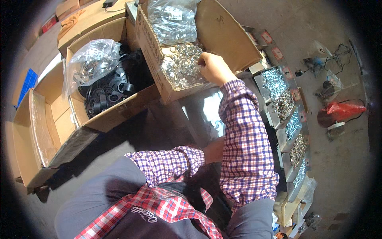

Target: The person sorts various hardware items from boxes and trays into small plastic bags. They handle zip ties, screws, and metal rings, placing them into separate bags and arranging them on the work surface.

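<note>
My right hand [215, 68] reaches to the right side of a heap of shiny metal ring clamps [182, 64]. Its fingers are curled down at the heap, and I cannot see whether a clamp is between them. The heap lies at the near end of an open cardboard box [229, 33], in front of a clear plastic bag [171, 22] of similar metal parts. Below, my left wrist [213, 151] passes behind my right sleeve, which hides the fingers of that hand. A bright metal surface [206, 110] shows beside the right sleeve.
To the left, a cardboard box [119, 115] holds black plastic ring parts [104, 94] and a clear bag [95, 61] of metal rings. Another open carton [61, 116] stands farther left. Metal bins of screws and small fasteners [283, 107] curve along the right. A red plastic bag [343, 109] lies beyond.
</note>
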{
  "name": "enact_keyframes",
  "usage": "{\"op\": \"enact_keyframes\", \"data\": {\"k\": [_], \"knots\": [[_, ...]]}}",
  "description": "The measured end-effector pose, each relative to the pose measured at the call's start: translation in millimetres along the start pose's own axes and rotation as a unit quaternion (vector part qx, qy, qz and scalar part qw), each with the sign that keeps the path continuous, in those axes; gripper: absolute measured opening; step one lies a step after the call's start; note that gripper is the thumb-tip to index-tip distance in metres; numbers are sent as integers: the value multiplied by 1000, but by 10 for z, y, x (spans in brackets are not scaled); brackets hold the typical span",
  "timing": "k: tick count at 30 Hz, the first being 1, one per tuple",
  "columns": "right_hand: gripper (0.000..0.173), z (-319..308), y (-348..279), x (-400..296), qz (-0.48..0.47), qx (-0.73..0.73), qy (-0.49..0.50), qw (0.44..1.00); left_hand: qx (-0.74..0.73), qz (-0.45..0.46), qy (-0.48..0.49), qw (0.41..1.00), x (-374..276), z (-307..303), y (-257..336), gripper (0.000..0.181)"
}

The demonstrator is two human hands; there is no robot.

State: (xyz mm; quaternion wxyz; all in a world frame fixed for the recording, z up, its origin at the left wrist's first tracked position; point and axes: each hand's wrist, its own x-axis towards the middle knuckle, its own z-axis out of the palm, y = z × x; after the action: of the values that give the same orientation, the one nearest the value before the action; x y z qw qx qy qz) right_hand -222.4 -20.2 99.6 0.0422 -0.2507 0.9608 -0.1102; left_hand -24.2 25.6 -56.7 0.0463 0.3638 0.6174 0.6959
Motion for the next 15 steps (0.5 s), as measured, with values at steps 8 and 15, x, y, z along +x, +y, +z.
{"op": "enact_keyframes", "data": {"k": [8,15], "knots": [[37,-8,-163,50,-77,-96,-84,989,-123,-98,-28,987,35,-43,176,46],[25,-96,-1,-27,-83,-15,-5,996,-70,-102,-47,991,58,-205,512,39]]}}
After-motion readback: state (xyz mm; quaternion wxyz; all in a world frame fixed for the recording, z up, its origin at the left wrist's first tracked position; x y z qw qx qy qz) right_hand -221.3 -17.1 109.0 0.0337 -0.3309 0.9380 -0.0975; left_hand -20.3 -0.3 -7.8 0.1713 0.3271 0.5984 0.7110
